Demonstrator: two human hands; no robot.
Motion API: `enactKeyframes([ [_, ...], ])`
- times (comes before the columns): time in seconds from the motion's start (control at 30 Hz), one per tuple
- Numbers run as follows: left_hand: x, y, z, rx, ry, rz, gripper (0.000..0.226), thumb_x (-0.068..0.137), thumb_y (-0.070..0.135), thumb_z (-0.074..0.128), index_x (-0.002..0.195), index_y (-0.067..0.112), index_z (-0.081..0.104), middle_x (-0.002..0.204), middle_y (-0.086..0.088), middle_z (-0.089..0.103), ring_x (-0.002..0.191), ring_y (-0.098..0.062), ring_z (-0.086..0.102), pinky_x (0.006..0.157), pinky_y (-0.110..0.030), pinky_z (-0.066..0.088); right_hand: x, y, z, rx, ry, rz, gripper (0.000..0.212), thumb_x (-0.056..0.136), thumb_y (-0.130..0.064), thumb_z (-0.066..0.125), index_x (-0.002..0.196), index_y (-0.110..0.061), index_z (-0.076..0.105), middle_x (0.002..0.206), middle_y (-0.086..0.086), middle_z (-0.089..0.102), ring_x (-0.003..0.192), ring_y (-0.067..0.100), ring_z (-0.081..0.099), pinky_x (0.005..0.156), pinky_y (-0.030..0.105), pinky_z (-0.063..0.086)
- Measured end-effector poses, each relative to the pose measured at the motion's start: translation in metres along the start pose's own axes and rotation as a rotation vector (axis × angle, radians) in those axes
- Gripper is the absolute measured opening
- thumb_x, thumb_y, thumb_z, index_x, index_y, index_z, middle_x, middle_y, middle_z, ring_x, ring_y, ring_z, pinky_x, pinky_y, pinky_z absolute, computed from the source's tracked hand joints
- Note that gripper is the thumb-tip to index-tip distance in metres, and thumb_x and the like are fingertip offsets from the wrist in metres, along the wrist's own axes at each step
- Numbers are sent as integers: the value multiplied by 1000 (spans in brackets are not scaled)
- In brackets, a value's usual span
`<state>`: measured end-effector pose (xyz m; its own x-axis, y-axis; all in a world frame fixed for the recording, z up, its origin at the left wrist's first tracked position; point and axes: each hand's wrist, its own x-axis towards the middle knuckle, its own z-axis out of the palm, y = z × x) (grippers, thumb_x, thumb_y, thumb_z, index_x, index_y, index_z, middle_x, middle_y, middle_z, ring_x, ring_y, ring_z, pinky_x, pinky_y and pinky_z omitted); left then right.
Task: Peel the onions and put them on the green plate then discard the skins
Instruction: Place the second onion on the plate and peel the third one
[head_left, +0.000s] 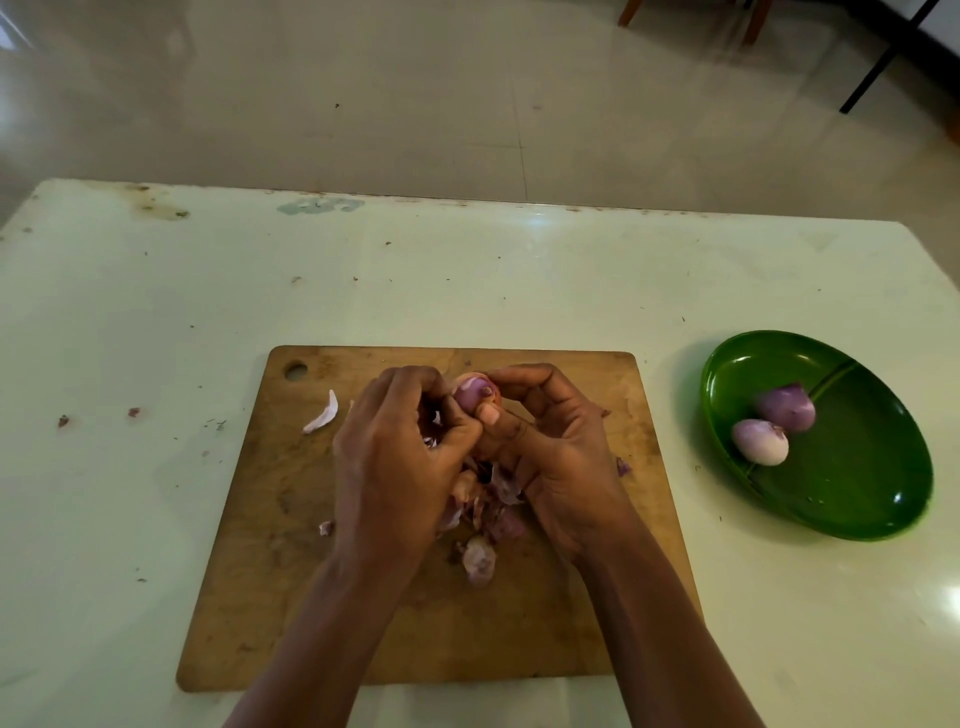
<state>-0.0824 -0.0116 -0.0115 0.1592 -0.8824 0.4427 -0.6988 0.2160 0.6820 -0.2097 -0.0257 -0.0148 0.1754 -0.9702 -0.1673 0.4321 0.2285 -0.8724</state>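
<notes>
onion (474, 399) over board (260, 571), pinched between both hands | right hand (556, 447) grips it, left hand (400, 457) fingers curl on skin | two peeled on plate (857, 514) | risk: slick bulb slips free, rolls off; skins (483, 519) scatter onto table (156, 312)

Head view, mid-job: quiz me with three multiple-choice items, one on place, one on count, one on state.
1. Where is the green plate relative to the cutting board? A left of it; B right of it; C on it.
2. How many peeled onions lie on the plate? A one; B two; C four.
3. What are the left grip and right grip doing? A resting flat; B holding one onion; C lifting the plate.
1 B: it sits right of the board. 2 B: two purple bulbs show. 3 B: both curl round the onion above the skins.
</notes>
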Motion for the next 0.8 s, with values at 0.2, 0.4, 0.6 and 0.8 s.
enactKeyframes([
  [0.2,6,-7,-7,-80,86,-182,18,76,7,70,86,14,56,74,15,53,67,2,55,63,-7,48,0,-11,0,348,8,120,29,79,-3,55,108,-1,61,101,20,70,87,28,71,70,32,60],
  [0.4,6,-7,-2,-148,106,-231,23,77,-4,70,88,11,57,77,9,60,68,-1,60,61,-4,46,1,-13,0,427,90,117,32,77,-3,53,107,2,62,100,22,69,84,28,71,67,33,60],
  [0.6,4,1,4,-191,112,-127,28,83,32,52,84,11,70,79,14,59,75,-10,60,61,-19,53,0,-12,0,370,77,103,29,78,-3,54,106,-2,62,95,17,73,85,26,72,70,31,60],
  [0.8,2,11,4,-265,73,-107,26,82,38,64,93,16,70,85,9,71,75,-2,67,63,-21,57,-1,-10,-1,280,19,64,38,68,-5,69,106,-4,63,99,11,72,91,22,71,72,28,59],
])
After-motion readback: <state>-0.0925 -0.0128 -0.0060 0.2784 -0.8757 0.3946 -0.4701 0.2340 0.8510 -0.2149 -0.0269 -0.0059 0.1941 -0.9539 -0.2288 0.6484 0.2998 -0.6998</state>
